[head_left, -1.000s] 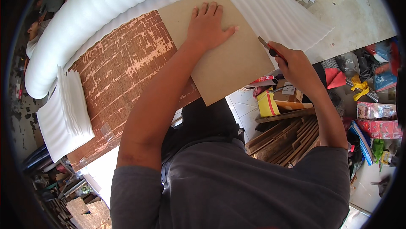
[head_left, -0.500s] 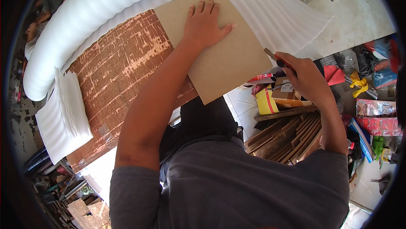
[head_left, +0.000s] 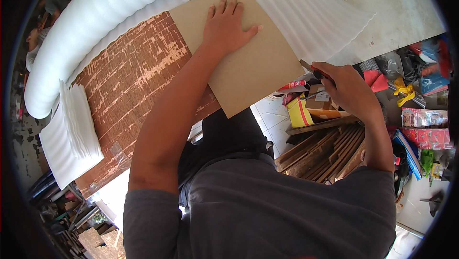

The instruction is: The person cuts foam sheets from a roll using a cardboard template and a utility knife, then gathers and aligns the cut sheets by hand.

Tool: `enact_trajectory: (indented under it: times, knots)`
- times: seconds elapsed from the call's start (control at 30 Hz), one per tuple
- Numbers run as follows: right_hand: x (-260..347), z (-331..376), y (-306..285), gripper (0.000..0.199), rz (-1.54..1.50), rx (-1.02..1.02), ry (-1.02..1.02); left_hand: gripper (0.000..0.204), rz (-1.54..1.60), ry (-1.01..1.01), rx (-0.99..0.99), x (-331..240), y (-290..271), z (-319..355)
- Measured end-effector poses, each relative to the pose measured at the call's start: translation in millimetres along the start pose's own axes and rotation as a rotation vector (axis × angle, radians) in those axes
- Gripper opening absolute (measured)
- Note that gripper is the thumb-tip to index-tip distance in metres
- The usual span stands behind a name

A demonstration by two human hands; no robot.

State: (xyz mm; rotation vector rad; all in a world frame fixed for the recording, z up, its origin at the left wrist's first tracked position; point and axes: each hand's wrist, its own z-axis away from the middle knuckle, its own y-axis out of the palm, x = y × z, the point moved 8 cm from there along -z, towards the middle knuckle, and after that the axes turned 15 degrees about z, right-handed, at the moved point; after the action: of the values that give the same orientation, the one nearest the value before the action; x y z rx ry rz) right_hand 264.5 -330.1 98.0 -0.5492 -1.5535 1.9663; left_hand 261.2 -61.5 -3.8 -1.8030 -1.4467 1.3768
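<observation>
My left hand (head_left: 225, 30) lies flat on a tan cardboard sheet (head_left: 260, 70), fingers stretched forward and thumb out to the right. In my right hand (head_left: 351, 89) is a knife (head_left: 306, 66) with a red and dark handle, its blade tip close to the sheet's right corner. Whether the blade touches the cardboard I cannot tell. The sheet rests partly over a worn reddish-brown board (head_left: 134, 63) and partly over white foam sheeting (head_left: 306, 15); its near corner juts past the board's edge.
A thick white foam roll (head_left: 71, 44) curves along the far left. Folded white foam sheets (head_left: 71, 134) sit on the board's left end. Below my right hand are a yellow box (head_left: 300, 113) and stacked wooden strips (head_left: 325, 154). Another person (head_left: 36, 41) is at the far left.
The whole view has shifted slightly, with the cardboard and both hands a little further left in it. My left hand stays flat on the sheet, and my right keeps hold of the knife.
</observation>
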Motion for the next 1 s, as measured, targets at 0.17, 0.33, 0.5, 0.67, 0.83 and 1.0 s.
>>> enact_trajectory:
  times: [0.17,0.33,0.5,0.67,0.83,1.0]
  knots:
    - [2,0,-1,0.039,0.042,0.015,-0.043,0.088,0.001,-0.004,-0.015,1,0,1]
    - [0,1,1,0.040,0.069,-0.027,-0.087,0.088,-0.008,0.002,-0.015,2,0,1]
    - [-2,2,2,0.041,0.081,-0.068,-0.122,0.088,-0.007,-0.001,-0.022,1,0,1]
    - [-4,13,28,0.040,0.116,0.235,-0.094,0.088,-0.011,0.003,0.000,-1,1,0]
    - [-27,37,19,0.038,0.135,0.195,-0.058,0.089,-0.017,0.001,0.000,-1,0,1]
    - [-42,76,-39,0.043,-0.120,0.147,-0.001,0.088,-0.008,0.020,-0.005,-3,1,-2]
